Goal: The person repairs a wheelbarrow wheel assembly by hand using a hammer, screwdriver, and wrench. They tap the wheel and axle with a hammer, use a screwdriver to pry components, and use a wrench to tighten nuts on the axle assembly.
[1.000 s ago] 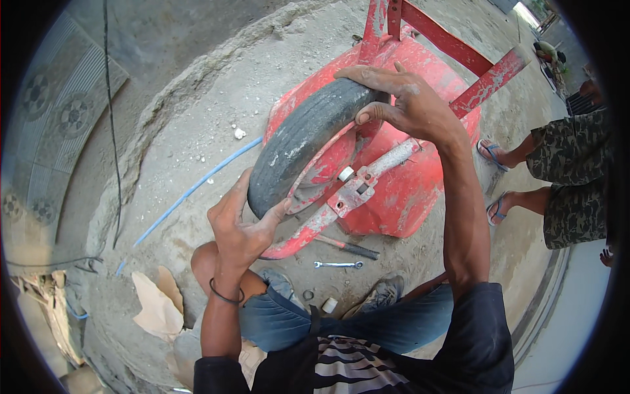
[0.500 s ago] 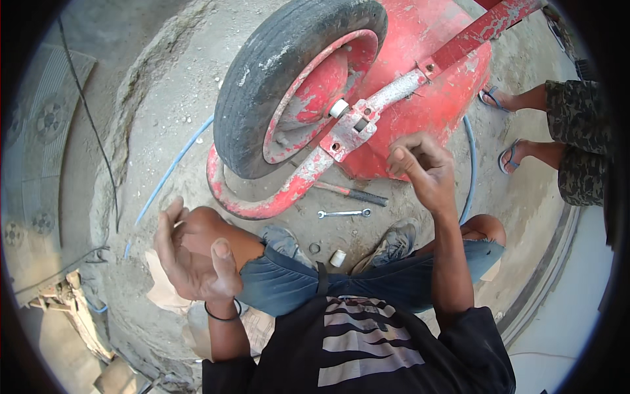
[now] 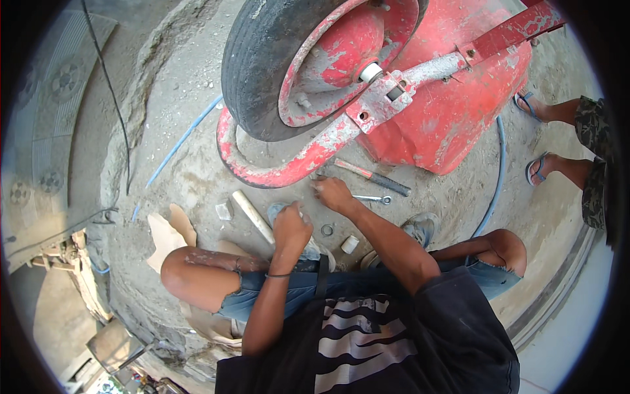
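An upturned red wheelbarrow lies ahead, its black tyre raised above a curved, paint-worn tube frame. Just below this tube my right hand reaches to the ground, fingers curled in; what they hold, if anything, is hidden. A combination wrench lies by it, partly covered by my right wrist. My left hand is closed in front of my shoe, its contents out of sight. A tool with a red and black handle rests beyond the wrench. Near my shoes lie a ring and a white cylinder.
Left of my left hand are a pale rod, a whitish block and torn cardboard. Blue hose runs along the ground. A person in sandals stands at the right. Wood scraps lie far left.
Both hands have come down from a raised, spread position toward the ground and closer together. My view has shifted, and the pale rod and block have come into sight.
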`<action>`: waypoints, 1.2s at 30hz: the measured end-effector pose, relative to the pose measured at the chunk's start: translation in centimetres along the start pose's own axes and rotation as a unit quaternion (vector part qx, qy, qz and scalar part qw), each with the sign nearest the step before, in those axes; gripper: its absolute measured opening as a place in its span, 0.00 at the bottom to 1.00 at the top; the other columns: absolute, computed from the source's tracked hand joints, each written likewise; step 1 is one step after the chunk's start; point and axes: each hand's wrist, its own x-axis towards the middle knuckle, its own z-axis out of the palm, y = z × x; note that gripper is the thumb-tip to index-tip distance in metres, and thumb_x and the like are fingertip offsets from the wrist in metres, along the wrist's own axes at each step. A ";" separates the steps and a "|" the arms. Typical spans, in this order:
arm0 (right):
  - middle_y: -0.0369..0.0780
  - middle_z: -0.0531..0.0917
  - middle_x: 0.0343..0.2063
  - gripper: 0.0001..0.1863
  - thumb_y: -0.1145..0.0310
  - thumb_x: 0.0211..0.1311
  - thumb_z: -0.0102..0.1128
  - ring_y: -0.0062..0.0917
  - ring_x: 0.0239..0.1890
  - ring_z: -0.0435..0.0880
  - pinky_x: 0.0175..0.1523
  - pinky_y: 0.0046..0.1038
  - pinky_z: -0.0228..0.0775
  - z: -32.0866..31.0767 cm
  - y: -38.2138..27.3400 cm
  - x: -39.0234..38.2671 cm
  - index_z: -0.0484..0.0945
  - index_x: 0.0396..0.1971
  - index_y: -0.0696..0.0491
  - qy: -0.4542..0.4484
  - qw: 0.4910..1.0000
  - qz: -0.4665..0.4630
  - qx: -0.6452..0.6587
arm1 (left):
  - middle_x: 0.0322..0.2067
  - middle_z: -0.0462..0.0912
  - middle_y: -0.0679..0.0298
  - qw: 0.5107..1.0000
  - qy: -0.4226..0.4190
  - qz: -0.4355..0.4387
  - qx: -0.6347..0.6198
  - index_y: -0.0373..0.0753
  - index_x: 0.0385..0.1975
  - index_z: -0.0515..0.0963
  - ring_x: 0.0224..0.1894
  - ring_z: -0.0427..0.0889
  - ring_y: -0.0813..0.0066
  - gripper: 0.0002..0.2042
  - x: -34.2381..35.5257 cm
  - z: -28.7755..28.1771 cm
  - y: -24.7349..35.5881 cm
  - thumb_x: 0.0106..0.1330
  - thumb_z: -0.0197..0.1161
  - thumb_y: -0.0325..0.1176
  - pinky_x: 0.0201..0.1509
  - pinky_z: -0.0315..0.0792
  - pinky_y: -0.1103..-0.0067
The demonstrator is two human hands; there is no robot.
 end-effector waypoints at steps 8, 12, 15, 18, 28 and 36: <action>0.52 0.78 0.35 0.12 0.72 0.54 0.50 0.47 0.38 0.79 0.43 0.43 0.71 -0.1 -1.2 0.5 0.74 0.39 0.56 0.040 0.998 0.042 0.000 | 0.34 0.81 0.53 0.977 0.183 0.109 -0.033 0.39 0.36 0.79 0.40 0.79 0.52 0.11 10.2 5.3 -5.7 0.52 0.59 0.33 0.44 0.71 0.65; 0.54 0.78 0.34 0.13 0.71 0.52 0.51 0.50 0.37 0.78 0.43 0.44 0.71 1.4 -0.9 0.3 0.72 0.37 0.59 0.087 0.993 0.065 0.044 | 0.29 0.80 0.59 0.935 0.259 0.243 0.002 0.42 0.29 0.79 0.34 0.77 0.54 0.07 12.9 7.1 -6.3 0.51 0.60 0.34 0.37 0.68 0.64; 0.54 0.78 0.35 0.13 0.70 0.51 0.52 0.51 0.36 0.78 0.42 0.45 0.71 1.7 -1.9 0.3 0.72 0.37 0.60 0.102 0.989 0.098 0.051 | 0.26 0.75 0.62 0.930 0.290 0.223 0.030 0.42 0.26 0.78 0.32 0.74 0.57 0.06 13.1 8.2 -6.5 0.49 0.60 0.33 0.34 0.66 0.63; 0.54 0.78 0.34 0.13 0.69 0.50 0.55 0.51 0.35 0.78 0.42 0.44 0.72 1.5 -2.2 0.3 0.73 0.35 0.61 0.119 0.985 0.108 0.065 | 0.25 0.73 0.61 0.911 0.303 0.277 0.032 0.42 0.24 0.76 0.33 0.72 0.59 0.06 13.2 7.7 -6.2 0.47 0.60 0.33 0.33 0.66 0.63; 0.38 0.81 0.22 0.11 0.67 0.48 0.67 0.18 0.19 0.79 0.23 0.23 0.71 -5.9 -3.6 -1.8 0.75 0.26 0.57 -0.031 0.783 0.190 0.591 | 0.32 0.78 0.56 0.966 0.178 0.177 -0.066 0.37 0.34 0.75 0.36 0.77 0.57 0.09 13.4 6.7 -7.3 0.54 0.60 0.32 0.38 0.70 0.67; 0.37 0.82 0.25 0.17 0.74 0.51 0.64 0.17 0.23 0.78 0.29 0.18 0.71 -10.8 -2.8 -6.7 0.77 0.43 0.60 0.073 0.677 0.095 0.726 | 0.40 0.78 0.53 0.691 -0.005 -0.192 -0.697 0.31 0.48 0.70 0.42 0.79 0.67 0.16 8.1 4.0 3.0 0.59 0.55 0.25 0.46 0.73 0.78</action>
